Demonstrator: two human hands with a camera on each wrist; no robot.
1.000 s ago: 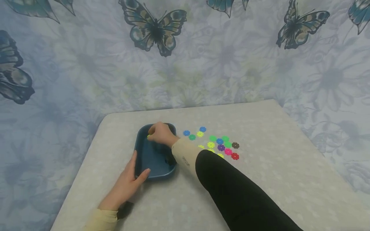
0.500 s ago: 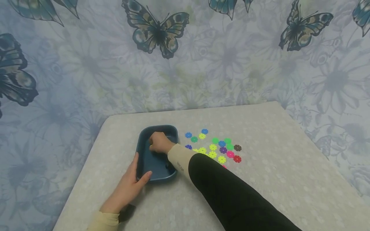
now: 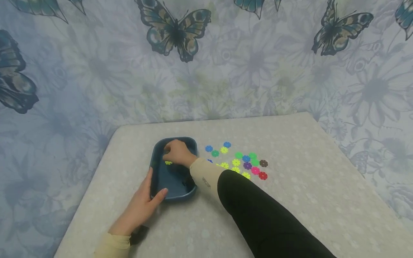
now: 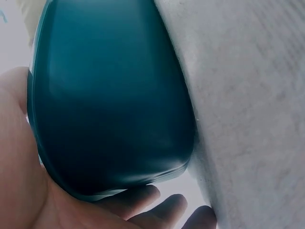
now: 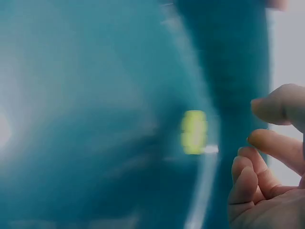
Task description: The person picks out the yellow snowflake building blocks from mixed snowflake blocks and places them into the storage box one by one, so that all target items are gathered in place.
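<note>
A yellow notched disc (image 3: 168,162) lies inside the dark blue tray (image 3: 169,186), by its left wall; it also shows as a blurred yellow disc (image 5: 194,132) in the right wrist view. Just above and beyond it is my right hand (image 3: 179,153), reaching in over the tray. Its thumb and index fingertip stand apart with nothing between them, and the other fingers are bent. My left hand (image 3: 141,201) grips the tray's near left corner, thumb at the near rim and fingers along the left side. The left wrist view shows the fingers (image 4: 162,210) around the tray's outer wall.
To the right of the tray, several loose notched discs lie on the pale table (image 3: 309,186), among them a blue disc (image 3: 227,144), a brown disc (image 3: 263,163) and a red disc (image 3: 262,176). My right forearm (image 3: 258,208) hides part of this group. A butterfly-patterned wall (image 3: 251,82) stands behind.
The yellow disc at my right fingertips one second ago now lies released in the tray. My right hand dipped lower, then rose back. The left hand stays at the corner.
</note>
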